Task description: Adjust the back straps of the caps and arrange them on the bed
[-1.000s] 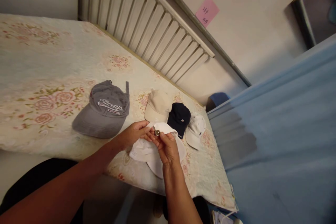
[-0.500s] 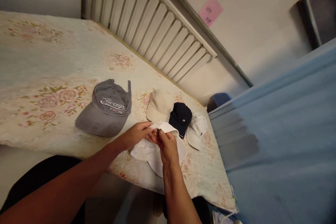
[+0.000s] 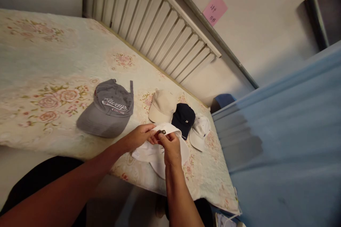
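A white cap [image 3: 149,154] lies upside down near the front edge of the bed. My left hand [image 3: 140,136] pinches its back strap from the left. My right hand [image 3: 170,148] pinches the same strap from the right, at a small metal buckle [image 3: 161,132] between my fingertips. Both hands are closed on the strap. Beyond them lie a beige cap [image 3: 161,106], a dark navy cap [image 3: 183,117] and another white cap [image 3: 199,131] in an overlapping row. A grey cap [image 3: 109,110] with white lettering sits apart to the left.
The caps rest on a floral bedspread [image 3: 48,78]. A slatted metal headboard [image 3: 160,25] stands against the wall, under a pink sticky note [image 3: 214,8]. A blue curtain [image 3: 287,131] hangs at the right. My dark-clothed legs [image 3: 42,181] are below the bed edge.
My fingers have shifted slightly on the strap and the buckle has turned between them. The camera drifted a little; the caps lie where they were.
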The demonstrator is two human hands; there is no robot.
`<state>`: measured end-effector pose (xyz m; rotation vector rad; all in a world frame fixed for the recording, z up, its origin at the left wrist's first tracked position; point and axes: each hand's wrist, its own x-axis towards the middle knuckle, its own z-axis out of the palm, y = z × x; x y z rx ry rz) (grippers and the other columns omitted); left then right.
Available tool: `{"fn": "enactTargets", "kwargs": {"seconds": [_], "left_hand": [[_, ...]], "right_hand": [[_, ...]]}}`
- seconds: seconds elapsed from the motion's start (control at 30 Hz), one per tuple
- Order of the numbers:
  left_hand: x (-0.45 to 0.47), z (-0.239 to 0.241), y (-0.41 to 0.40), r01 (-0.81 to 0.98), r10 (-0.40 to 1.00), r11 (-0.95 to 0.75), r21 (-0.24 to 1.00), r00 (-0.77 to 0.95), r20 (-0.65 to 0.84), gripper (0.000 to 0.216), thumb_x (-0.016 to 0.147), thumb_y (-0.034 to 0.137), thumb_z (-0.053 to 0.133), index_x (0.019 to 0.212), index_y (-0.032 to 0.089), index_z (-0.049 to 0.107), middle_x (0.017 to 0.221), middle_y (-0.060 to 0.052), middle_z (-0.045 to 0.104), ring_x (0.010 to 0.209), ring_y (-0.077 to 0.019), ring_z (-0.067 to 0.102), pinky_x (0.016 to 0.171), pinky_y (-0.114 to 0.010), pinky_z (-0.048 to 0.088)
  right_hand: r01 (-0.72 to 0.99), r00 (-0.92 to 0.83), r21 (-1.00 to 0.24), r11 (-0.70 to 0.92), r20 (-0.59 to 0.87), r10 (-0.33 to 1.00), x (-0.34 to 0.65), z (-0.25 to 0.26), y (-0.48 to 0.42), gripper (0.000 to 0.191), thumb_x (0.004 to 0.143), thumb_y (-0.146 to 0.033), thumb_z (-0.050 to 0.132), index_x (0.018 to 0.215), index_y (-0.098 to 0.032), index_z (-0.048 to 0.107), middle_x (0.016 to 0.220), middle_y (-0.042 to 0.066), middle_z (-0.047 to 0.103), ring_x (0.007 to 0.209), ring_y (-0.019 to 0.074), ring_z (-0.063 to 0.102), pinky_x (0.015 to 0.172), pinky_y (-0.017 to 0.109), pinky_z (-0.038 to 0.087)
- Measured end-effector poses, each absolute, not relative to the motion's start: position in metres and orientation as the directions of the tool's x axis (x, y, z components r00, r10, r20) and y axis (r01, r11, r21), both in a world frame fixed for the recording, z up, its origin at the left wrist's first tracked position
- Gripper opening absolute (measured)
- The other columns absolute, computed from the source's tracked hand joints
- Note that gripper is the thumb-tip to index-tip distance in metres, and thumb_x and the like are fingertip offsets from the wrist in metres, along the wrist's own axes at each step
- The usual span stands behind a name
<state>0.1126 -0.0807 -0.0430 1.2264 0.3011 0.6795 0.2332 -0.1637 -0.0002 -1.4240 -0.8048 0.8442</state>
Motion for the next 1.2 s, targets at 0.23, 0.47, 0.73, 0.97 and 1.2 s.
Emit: {"fn": "enactTargets", "kwargs": {"seconds": [0.23, 0.47, 0.73, 0.97, 1.2], "left_hand": [[0.114, -0.042, -0.082, -0.356, 0.657, 0.158, 0.921, 0.734, 0.171, 0.028, 0.086, 0.043, 0.053, 0.088, 0.016, 0.062, 0.075, -0.003, 0.065, 0.069, -0.0154, 0.062, 0.068, -0.029, 0.051], [0.112, -0.038, -0.083, -0.376, 0.662, 0.15, 0.915, 0.725, 0.189, 0.027, 0.087, 0.042, 0.053, 0.09, 0.016, 0.058, 0.074, -0.001, 0.063, 0.067, -0.0134, 0.061, 0.067, -0.028, 0.049], [0.113, -0.039, -0.083, -0.363, 0.628, 0.166, 0.917, 0.756, 0.185, 0.029, 0.086, 0.043, 0.052, 0.09, 0.015, 0.057, 0.083, -0.002, 0.06, 0.069, -0.0118, 0.059, 0.07, -0.029, 0.05], [0.115, -0.042, -0.082, -0.323, 0.631, 0.148, 0.935, 0.758, 0.162, 0.029, 0.087, 0.043, 0.05, 0.087, 0.015, 0.056, 0.08, -0.002, 0.062, 0.067, -0.0116, 0.06, 0.068, -0.027, 0.05], [0.112, -0.033, -0.085, -0.299, 0.655, 0.151, 0.942, 0.745, 0.131, 0.029, 0.089, 0.041, 0.046, 0.079, 0.015, 0.052, 0.071, 0.002, 0.059, 0.054, -0.0094, 0.057, 0.056, -0.024, 0.044]], "right_hand": [[0.143, 0.542, -0.989, -0.033, 0.05, 0.839, 0.232, -0.001, -0.162, 0.023, 0.071, -0.033, 0.069, 0.084, -0.015, 0.066, 0.066, -0.003, 0.061, 0.062, 0.0112, 0.056, 0.059, 0.023, 0.045], [0.121, 0.533, -0.992, -0.031, 0.039, 0.845, 0.232, -0.002, -0.163, 0.026, 0.067, -0.035, 0.072, 0.081, -0.016, 0.063, 0.068, -0.003, 0.062, 0.064, 0.0121, 0.057, 0.062, 0.024, 0.045], [0.185, 0.744, -0.981, -0.048, 0.108, 0.659, 0.228, 0.0, -0.165, 0.028, 0.066, -0.033, 0.073, 0.069, -0.019, 0.048, 0.053, -0.009, 0.052, 0.053, 0.0123, 0.058, 0.056, 0.025, 0.047], [0.191, 0.755, -0.981, 0.033, 0.168, 0.634, 0.224, -0.001, -0.169, 0.018, 0.071, -0.025, 0.066, 0.081, -0.02, 0.052, 0.06, -0.008, 0.057, 0.054, 0.0131, 0.062, 0.057, 0.027, 0.051], [0.107, 0.68, -0.994, -0.029, 0.052, 0.731, 0.226, -0.003, -0.167, 0.019, 0.072, -0.025, 0.061, 0.09, -0.017, 0.063, 0.063, -0.002, 0.064, 0.057, 0.0126, 0.063, 0.061, 0.027, 0.053]]}}
